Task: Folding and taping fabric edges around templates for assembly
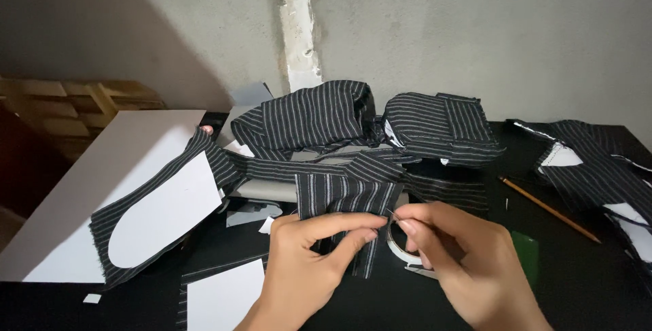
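Observation:
My left hand [309,263] pinches the lower edge of a small black striped fabric piece [346,198] in the middle of the dark table. My right hand [462,263] meets it from the right, thumb and forefinger closed on something thin at that same edge; I cannot tell whether it is a pin or a needle. A roll of white tape [401,249] lies on the table partly hidden under my right hand.
Folded striped fabric bundles [370,124] lie behind. A striped piece backed with white [153,219] rests on a white board [102,175] at left. A pencil [550,210] and more striped pieces [598,168] are at right. Wooden pallets [61,110] stand far left.

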